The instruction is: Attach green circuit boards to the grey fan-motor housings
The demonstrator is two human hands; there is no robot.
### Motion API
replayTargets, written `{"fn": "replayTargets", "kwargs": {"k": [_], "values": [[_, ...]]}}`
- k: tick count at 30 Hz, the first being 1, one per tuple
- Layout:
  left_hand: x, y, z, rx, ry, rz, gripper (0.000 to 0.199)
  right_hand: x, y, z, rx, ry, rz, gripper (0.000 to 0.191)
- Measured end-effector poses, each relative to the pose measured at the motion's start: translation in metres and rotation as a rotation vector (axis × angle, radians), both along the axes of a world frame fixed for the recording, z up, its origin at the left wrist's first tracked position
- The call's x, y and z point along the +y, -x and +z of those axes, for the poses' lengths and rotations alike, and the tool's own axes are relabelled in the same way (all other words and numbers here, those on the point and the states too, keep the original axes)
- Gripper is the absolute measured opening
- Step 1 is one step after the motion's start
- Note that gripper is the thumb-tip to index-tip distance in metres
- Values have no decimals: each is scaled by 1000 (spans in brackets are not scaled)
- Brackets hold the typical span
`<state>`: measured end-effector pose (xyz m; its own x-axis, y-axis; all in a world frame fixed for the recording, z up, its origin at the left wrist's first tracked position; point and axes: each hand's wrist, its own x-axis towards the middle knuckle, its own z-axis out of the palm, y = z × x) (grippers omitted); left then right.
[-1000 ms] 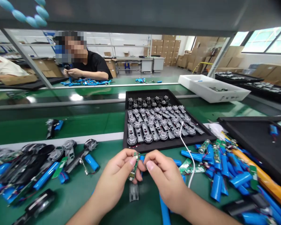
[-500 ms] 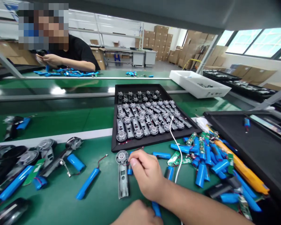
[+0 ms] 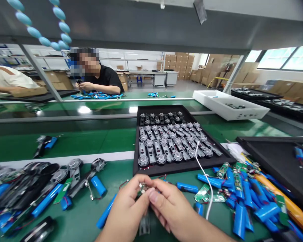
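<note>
My left hand (image 3: 127, 205) and my right hand (image 3: 173, 205) meet at the middle front of the bench, fingertips touching. Between them is a long grey plastic speaker housing (image 3: 144, 224). Its lower end shows below the fingers, and a bit of its top shows between thumb and forefinger. My left hand is closed around its upper part. The right thumb and forefinger are pinched together there; what they grip is hidden. Just left of my left hand lies a blue wrapped battery (image 3: 106, 211) with a thin wire. Another blue battery (image 3: 187, 187) lies beyond my right hand.
A black foam tray (image 3: 151, 169) holds rows of similar housings. Batteries and green circuit boards (image 3: 202, 193) are heaped right, beside a white cable (image 3: 209, 185). Black housings (image 3: 27, 186) pile up left. A white bin (image 3: 232, 111) stands behind. Across the bench, a co-worker (image 3: 106, 79) handles a part.
The view has tipped up and shifted left. My left hand has come up from the bottom edge to the speaker housing, and my right hand has closed in beside it, covering the round speaker.
</note>
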<state>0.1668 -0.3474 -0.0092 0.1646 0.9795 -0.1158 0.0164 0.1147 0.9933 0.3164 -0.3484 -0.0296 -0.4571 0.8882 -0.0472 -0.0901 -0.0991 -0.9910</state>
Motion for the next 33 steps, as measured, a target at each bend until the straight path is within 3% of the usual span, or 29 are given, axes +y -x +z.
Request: {"fn": "replayTargets", "kwargs": {"k": [3,7,10,17,26,33], "values": [[2,2,-5,-230,66,49,39,4,-2,-3,-49,-33,-118,55],[1,3,-7,-453,147,-26,31,5,-5,1,-21,-112,-210,43],[1,-2,-1,-406,126,-13,32,1,-6,8,-46,-163,-218,31],[0,-10,2,-360,125,216,32,-3,-7,15,-258,-444,-357,21],[-2,-4,-9,-159,63,202,31,-4,-7,15,-331,-559,-409,22],[-8,-4,-12,-65,-142,167,25,-5,-7,16,-277,-467,-399,19]]}}
